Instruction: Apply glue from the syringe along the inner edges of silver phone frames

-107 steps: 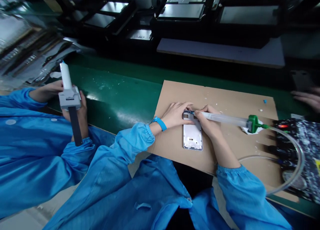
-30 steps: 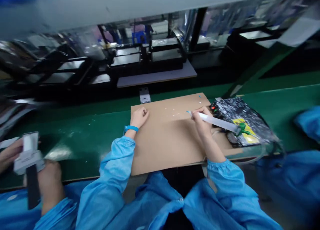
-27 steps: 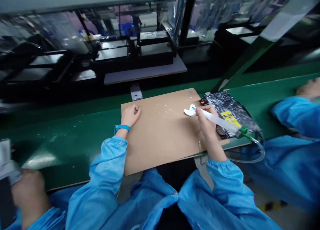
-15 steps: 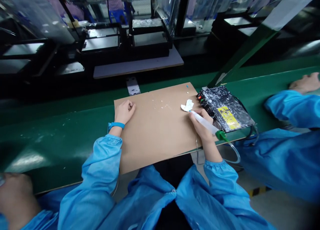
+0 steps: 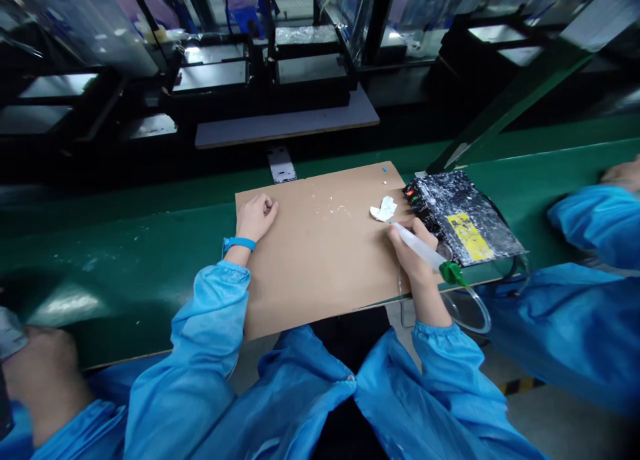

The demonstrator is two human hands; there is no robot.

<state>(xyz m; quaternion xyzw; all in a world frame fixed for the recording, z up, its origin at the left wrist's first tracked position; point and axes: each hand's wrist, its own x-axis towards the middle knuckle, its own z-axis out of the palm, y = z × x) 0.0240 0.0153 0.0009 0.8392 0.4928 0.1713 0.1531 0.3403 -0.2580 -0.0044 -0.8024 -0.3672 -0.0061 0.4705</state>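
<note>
My right hand [image 5: 411, 250] is closed around a translucent dispensing syringe [image 5: 421, 248] held like a pen, its tip pointing up and left. A green cap [image 5: 451, 273] joins the syringe's back end to a clear tube [image 5: 485, 317]. Just beyond the tip lies a crumpled white wipe [image 5: 384, 209]. My left hand [image 5: 256, 218], with a blue wrist strap [image 5: 239, 243], rests in a loose fist on the left part of the brown cardboard sheet [image 5: 310, 267]; nothing shows in its fingers. Small white specks [image 5: 331, 207] dot the cardboard between my hands.
A paint-spotted black control box [image 5: 465, 217] stands right of the cardboard. A phone-like panel [image 5: 281, 165] lies behind it on the green bench [image 5: 160, 260]. Co-workers' arms reach in at the left [image 5: 50, 380] and right [image 5: 590, 223]. A green post [image 5: 515, 100] rises at the right.
The whole view has shifted slightly, so the bench things appear a little further right. Both my hands keep their hold and pose. The co-worker's hand at the left now shows a grey object.
</note>
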